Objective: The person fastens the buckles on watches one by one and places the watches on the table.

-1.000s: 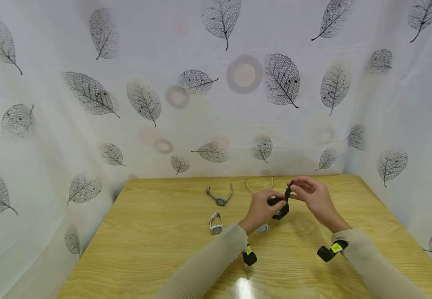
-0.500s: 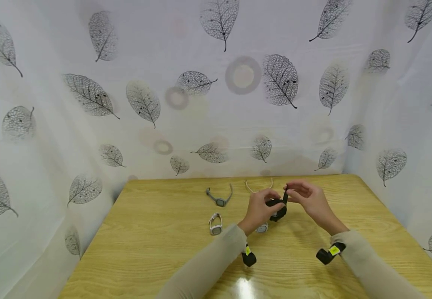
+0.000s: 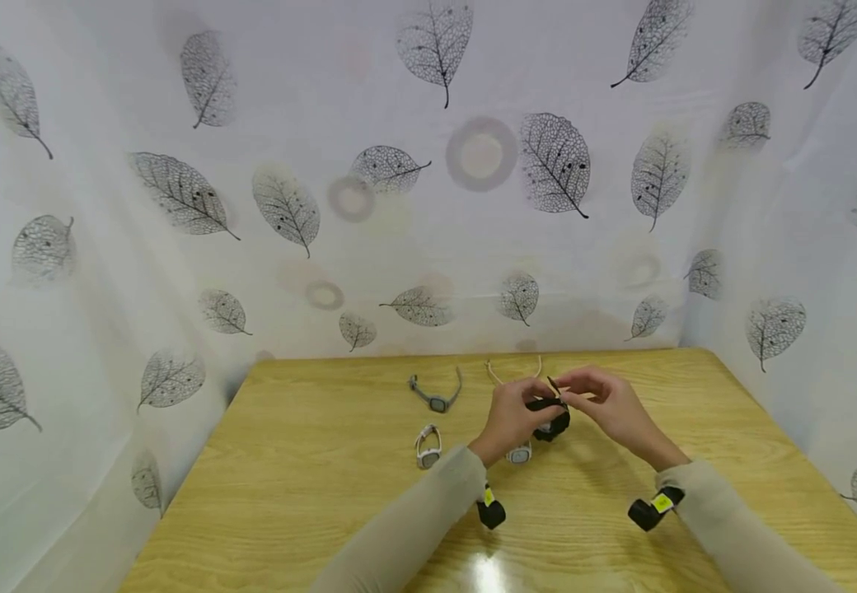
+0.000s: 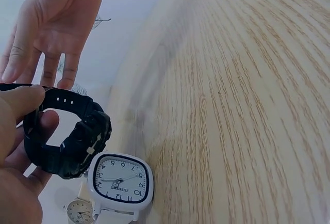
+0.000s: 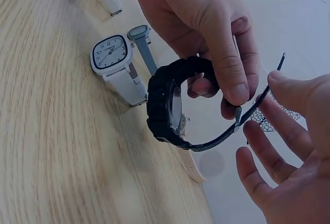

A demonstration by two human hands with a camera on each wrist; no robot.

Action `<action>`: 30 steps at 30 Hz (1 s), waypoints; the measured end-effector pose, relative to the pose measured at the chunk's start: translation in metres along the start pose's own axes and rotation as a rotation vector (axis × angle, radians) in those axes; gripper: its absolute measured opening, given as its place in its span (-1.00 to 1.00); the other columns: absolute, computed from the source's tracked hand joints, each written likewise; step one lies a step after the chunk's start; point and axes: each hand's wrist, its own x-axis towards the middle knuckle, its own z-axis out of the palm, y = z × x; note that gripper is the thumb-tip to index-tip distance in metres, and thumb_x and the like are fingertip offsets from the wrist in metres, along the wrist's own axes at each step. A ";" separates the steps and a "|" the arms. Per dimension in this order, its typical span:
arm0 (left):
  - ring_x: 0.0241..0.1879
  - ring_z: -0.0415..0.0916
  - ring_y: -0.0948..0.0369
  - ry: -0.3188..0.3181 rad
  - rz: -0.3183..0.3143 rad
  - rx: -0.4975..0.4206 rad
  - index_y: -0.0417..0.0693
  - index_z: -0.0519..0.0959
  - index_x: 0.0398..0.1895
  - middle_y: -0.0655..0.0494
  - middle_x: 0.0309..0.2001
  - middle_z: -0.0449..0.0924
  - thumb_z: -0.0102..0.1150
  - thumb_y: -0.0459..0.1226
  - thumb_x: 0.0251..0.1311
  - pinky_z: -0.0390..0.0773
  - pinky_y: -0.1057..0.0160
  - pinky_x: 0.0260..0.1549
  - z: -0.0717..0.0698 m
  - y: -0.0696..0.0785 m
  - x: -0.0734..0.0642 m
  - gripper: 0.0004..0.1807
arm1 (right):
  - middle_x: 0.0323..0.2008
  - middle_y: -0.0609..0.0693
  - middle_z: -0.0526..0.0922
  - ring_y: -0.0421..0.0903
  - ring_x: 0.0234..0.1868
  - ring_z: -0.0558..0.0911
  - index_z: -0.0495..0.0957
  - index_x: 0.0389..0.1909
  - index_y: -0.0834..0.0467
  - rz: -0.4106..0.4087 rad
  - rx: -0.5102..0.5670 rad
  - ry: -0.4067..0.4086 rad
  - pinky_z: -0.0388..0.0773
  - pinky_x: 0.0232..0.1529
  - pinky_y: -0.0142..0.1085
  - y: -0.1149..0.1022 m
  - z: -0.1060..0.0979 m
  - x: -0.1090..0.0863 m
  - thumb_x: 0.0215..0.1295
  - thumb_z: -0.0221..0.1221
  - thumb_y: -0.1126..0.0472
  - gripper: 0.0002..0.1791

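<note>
A black wristwatch (image 3: 553, 428) is held up off the table between both hands, its strap bent into a loop. My left hand (image 3: 506, 418) pinches the strap near the metal buckle, thumb on top, as the right wrist view makes plain. The strap's free end passes between the thumb and fingers of my right hand (image 3: 610, 412), which pinches it near the tip. In the left wrist view, the thick case of the black watch (image 4: 86, 144) hangs beside a white square-faced watch (image 4: 121, 180) on the table.
On the wooden table (image 3: 310, 486) lie a grey watch (image 3: 437, 403) and another white watch (image 3: 428, 457) to the left. A cream-strapped watch (image 4: 80, 211) lies behind the hands. A leaf-print curtain (image 3: 414, 239) encloses the back and sides.
My right hand has moved left and slightly down toward the left hand. The strap's upright free end has tipped over to the left. My left hand stays almost still.
</note>
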 end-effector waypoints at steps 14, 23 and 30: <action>-0.20 0.64 0.48 -0.035 -0.073 -0.018 -0.11 0.72 -0.09 0.20 -0.13 0.76 0.47 -0.20 0.24 0.63 0.45 -0.17 -0.012 -0.004 -0.003 -0.75 | 0.00 0.16 0.72 -0.16 -0.11 0.67 0.64 0.11 0.23 -0.054 -0.141 0.096 0.64 -0.11 -0.45 -0.021 -0.001 -0.002 0.46 0.25 0.31 -0.74; -0.18 0.73 0.27 -0.069 -0.077 -0.029 -0.11 0.70 -0.08 0.08 -0.13 0.78 0.51 -0.33 0.16 0.66 0.42 -0.19 -0.027 -0.007 -0.007 -0.73 | -0.03 0.28 0.72 -0.13 -0.15 0.70 0.65 0.08 0.31 -0.035 -0.137 0.111 0.61 -0.10 -0.50 -0.033 -0.002 -0.002 0.43 0.26 0.34 -0.74; -0.29 0.70 0.37 -0.030 -0.119 -0.111 -0.08 0.68 -0.19 0.15 -0.24 0.78 0.51 -0.39 0.14 0.69 0.39 -0.25 -0.032 -0.012 -0.010 -0.79 | -0.01 0.07 0.74 -0.17 -0.16 0.68 0.71 0.11 0.12 -0.090 -0.165 0.089 0.66 -0.16 -0.44 -0.008 -0.002 0.001 0.42 0.29 0.30 -0.72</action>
